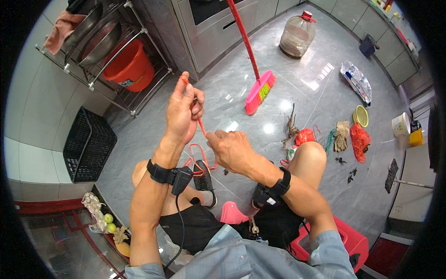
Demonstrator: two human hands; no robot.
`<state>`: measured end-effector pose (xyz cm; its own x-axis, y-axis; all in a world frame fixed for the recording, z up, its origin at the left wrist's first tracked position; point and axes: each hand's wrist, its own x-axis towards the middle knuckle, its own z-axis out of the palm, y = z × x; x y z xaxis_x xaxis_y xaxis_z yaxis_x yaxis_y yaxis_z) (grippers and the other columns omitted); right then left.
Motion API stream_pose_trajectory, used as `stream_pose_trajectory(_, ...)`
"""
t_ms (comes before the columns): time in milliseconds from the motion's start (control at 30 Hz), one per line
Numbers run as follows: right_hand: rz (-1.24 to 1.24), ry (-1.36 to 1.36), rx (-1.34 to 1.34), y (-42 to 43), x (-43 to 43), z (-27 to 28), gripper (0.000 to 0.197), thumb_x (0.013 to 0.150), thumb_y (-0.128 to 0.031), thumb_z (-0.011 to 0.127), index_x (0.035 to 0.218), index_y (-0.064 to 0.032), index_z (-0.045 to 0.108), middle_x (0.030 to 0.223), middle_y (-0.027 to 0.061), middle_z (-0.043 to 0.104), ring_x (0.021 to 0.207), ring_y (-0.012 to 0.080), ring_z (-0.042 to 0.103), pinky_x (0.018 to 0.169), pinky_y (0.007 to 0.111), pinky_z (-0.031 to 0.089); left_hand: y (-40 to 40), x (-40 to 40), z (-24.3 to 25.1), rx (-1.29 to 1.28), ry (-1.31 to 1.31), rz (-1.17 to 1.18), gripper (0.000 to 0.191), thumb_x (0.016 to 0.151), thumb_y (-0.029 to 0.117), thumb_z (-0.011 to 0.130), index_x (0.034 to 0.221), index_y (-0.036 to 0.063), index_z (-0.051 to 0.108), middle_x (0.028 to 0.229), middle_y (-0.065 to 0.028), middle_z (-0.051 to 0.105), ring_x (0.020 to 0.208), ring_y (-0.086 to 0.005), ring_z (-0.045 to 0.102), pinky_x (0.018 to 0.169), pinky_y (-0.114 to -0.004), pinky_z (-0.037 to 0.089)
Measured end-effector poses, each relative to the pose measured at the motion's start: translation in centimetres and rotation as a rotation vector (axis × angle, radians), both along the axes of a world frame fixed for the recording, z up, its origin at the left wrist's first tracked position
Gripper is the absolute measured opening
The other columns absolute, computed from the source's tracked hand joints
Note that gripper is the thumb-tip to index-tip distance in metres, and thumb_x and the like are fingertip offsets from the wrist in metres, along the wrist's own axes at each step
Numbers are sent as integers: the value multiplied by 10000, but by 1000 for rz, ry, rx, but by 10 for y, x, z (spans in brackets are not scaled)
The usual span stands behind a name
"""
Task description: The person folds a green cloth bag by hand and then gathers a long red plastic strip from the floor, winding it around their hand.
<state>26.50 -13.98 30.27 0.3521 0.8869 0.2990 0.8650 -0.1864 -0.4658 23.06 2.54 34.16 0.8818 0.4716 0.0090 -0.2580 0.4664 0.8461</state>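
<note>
A red plastic strap (202,127) runs taut between my two raised hands, and its upper end shows at a fingertip of my left hand (185,108). The fingers of my left hand are curled around it. My right hand (230,148), lower and to the right, pinches the strap between thumb and forefinger. More of the strap hangs in loose loops over a black shoe (203,176) on the floor. A wristband with a black device is on each forearm.
A pink broom (259,91) stands ahead, with a large plastic bottle (298,35) beyond. Right lie a red bag (360,141), work gloves (341,136) and a green basket (360,115). Left are a black crate (90,144) and a rack holding a red bucket (130,66).
</note>
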Motion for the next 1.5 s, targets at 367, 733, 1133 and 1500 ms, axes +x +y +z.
stream_pose_trajectory(367, 7, 65, 310, -15, 59, 34, 153, 824, -195, 684, 837, -54, 626, 725, 123, 606, 638, 325, 618, 553, 429, 470, -27, -9, 3, 126, 474, -551, 331, 1051, 313, 381, 1182, 61, 552, 615, 67, 387, 471, -27, 269, 407, -199, 209)
stream_pose_trajectory(733, -166, 299, 104, -16, 69, 14, 190, 912, -203, 582, 909, -34, 668, 756, 212, 653, 713, 391, 644, 630, 484, 491, -20, -23, 5, -295, 121, -605, 454, 1056, 392, 290, 1363, 97, 451, 501, 52, 280, 381, -71, 246, 408, -230, 235)
stream_pose_trajectory(1133, 115, 80, 20, -12, 4, 19, 109, 793, -96, 592, 879, -32, 572, 762, 176, 640, 699, 374, 647, 588, 468, 499, -5, -8, -34, 677, 319, -198, 548, 1051, 268, 383, 1485, -17, 207, 954, -142, 679, 857, -204, 676, 780, -311, 559)
stream_pose_trajectory(1500, -11, 143, 338, -18, 82, 21, 82, 848, -169, 670, 862, -91, 690, 701, 115, 605, 689, 323, 621, 599, 417, 469, -17, -30, -9, -175, 271, -711, 485, 1056, 425, 261, 1321, 80, 475, 466, 58, 266, 390, -70, 211, 401, -229, 197)
